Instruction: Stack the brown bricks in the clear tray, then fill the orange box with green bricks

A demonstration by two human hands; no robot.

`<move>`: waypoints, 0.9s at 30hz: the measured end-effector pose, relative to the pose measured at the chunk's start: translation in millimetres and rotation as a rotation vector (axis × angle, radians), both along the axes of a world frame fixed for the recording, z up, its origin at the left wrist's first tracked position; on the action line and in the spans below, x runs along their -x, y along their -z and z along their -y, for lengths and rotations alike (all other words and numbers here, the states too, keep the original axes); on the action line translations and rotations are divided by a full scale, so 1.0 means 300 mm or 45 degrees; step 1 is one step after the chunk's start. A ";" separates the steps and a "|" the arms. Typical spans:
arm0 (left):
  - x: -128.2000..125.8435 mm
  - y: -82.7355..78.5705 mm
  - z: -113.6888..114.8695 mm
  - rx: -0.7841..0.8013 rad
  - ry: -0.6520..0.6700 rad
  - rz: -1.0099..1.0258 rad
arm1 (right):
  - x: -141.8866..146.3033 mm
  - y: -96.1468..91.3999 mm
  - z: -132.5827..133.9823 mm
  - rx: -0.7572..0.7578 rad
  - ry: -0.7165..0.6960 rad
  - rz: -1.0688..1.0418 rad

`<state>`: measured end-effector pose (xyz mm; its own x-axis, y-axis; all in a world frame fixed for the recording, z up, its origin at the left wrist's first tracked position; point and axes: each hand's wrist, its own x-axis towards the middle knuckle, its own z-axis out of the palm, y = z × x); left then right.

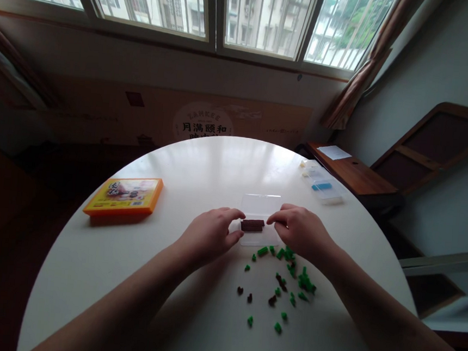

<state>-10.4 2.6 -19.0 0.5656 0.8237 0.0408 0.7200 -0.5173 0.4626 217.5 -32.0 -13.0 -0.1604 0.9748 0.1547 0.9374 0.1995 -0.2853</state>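
Brown brick plate (252,224) was pinched by its short ends, left hand (208,236) closed on one and right hand (300,230) on the other, right over the clear plastic box (261,204). Looked featherlight, stiff, probably slippery, so the end edges seemed the best hold. Loose green bricks (291,268) lay just this side of the grip.

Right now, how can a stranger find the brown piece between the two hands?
On the round white table, look at the middle, where a clear plastic box lies. Over it, the left hand and the right hand pinch a flat brown piece by its ends. Unlike the small loose green and brown bricks nearer the person, it is one long dark strip.
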 end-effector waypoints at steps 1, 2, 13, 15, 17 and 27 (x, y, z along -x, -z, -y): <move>0.000 -0.002 0.000 -0.006 -0.003 -0.006 | -0.002 -0.004 0.002 -0.023 -0.004 -0.013; 0.001 -0.006 0.001 -0.010 -0.005 -0.012 | -0.004 -0.010 0.004 -0.049 -0.012 -0.027; 0.017 -0.114 0.051 0.100 0.445 -0.154 | -0.025 -0.079 0.044 -0.007 -0.651 -0.209; 0.008 -0.114 0.063 0.215 0.528 -0.203 | -0.020 -0.090 0.053 0.104 -0.754 -0.169; -0.001 -0.110 0.071 0.295 0.572 -0.246 | -0.020 -0.100 0.058 0.177 -0.798 -0.129; -0.013 -0.106 0.086 0.279 0.641 -0.294 | -0.067 -0.131 0.047 0.177 -0.735 -0.102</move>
<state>-6.5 -23.3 12.7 0.8627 0.4274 -0.2704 0.5058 -0.7310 0.4580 237.7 -46.0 26.4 -0.6634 0.7454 0.0655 0.6629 0.6260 -0.4108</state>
